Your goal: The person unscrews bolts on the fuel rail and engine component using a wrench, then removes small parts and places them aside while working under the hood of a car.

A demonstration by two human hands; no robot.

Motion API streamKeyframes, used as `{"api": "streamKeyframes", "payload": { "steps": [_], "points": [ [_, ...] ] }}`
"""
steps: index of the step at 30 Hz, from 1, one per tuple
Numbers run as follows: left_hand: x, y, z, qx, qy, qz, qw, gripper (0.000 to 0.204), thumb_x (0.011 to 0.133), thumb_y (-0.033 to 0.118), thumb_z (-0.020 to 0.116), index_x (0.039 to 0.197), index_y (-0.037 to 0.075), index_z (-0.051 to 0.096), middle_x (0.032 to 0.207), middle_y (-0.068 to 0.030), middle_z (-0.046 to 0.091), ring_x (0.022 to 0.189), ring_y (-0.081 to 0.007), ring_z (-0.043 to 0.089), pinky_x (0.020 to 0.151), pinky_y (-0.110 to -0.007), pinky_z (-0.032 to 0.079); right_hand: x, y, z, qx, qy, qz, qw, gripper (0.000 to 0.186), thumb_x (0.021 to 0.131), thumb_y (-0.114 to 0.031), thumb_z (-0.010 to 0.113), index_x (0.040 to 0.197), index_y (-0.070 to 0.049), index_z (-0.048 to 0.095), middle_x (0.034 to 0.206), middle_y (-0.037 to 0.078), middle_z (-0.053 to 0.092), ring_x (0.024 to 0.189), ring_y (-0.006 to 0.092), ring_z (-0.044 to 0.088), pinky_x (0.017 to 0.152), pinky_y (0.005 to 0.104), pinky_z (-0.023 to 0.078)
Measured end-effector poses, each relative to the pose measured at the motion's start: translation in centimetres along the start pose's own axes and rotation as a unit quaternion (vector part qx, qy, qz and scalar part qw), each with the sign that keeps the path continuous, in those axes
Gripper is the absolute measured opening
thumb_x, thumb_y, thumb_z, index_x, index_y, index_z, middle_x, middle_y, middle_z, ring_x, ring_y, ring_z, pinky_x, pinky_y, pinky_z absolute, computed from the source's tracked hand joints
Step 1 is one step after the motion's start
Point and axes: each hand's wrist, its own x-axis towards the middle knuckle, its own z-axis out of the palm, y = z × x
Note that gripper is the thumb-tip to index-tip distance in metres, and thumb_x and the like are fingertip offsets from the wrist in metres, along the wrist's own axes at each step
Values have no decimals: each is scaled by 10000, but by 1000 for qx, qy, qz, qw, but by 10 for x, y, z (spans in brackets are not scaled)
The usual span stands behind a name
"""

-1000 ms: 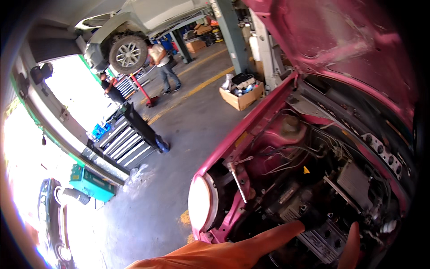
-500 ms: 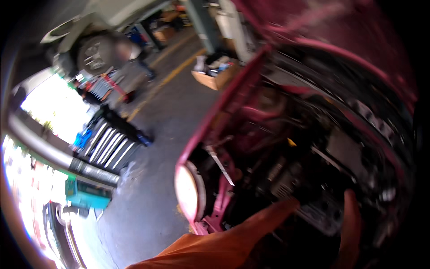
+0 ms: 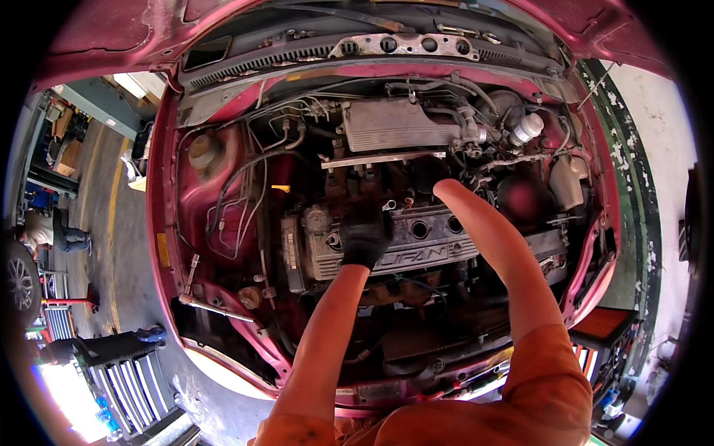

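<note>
My left hand (image 3: 361,238), in a black glove, is curled on the engine valve cover (image 3: 420,253), left of its middle. A small metal ring (image 3: 389,205) shows by its fingertips; whether it belongs to something held is unclear. My right hand (image 3: 430,177), also dark-gloved, reaches behind the cover beneath the metal rail (image 3: 383,157); its fingers are lost in shadow. A yellow-handled dipstick (image 3: 281,188) is left of the hands. A ratchet (image 3: 216,308) and a short metal tool (image 3: 193,275) rest on the car's left-hand inner edge.
The raised pink hood (image 3: 119,37) arches overhead. A perforated gasket (image 3: 401,44) lies by the windscreen. At left are a co-worker (image 3: 52,232), a raised car's wheel (image 3: 21,282) and a black tool chest (image 3: 126,390). Another tool cabinet (image 3: 602,323) stands right.
My view has swung from the workshop down and rightward onto the engine bay, now centred. Both arms stay reached into the engine, now seen from straight above.
</note>
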Motion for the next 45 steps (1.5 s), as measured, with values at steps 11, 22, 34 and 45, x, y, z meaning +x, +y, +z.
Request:
{"api": "streamKeyframes", "payload": {
  "steps": [11, 22, 34, 45],
  "points": [
    [1, -1, -6, 49, 18, 13, 999, 428, 783, 292, 560, 1148, 72, 520, 949, -122, 558, 876, -330, 564, 655, -464, 494, -6, 24, -5, 23, 15, -142, 990, 266, 691, -101, 537, 916, -10, 647, 963, 235, 630, 889, 399, 609, 791, 457, 495],
    [4, 3, -13, 60, -5, 6, 998, 320, 792, 294, 556, 1073, 142, 559, 891, -88, 544, 826, -291, 556, 638, -431, 494, 19, 37, 10, -152, -32, -249, 956, 277, 721, -98, 560, 968, -7, 649, 1023, 225, 618, 948, 370, 598, 832, 437, 480],
    [7, 7, -13, 54, -11, 11, 998, 299, 776, 297, 568, 1009, 110, 567, 874, -74, 544, 817, -274, 559, 601, -419, 497, 8, 57, 40, -51, 87, -205, 973, 348, 742, -130, 521, 1069, -54, 611, 1172, 163, 582, 1106, 317, 540, 934, 393, 443],
    [6, 5, -16, 70, -26, -8, 997, 294, 787, 291, 558, 1018, 110, 564, 880, -87, 542, 840, -285, 550, 625, -428, 495, 9, 19, 4, -40, -45, -87, 994, 313, 746, -123, 528, 1035, -44, 617, 1067, 193, 616, 1009, 336, 591, 874, 429, 476]
  ]
}}
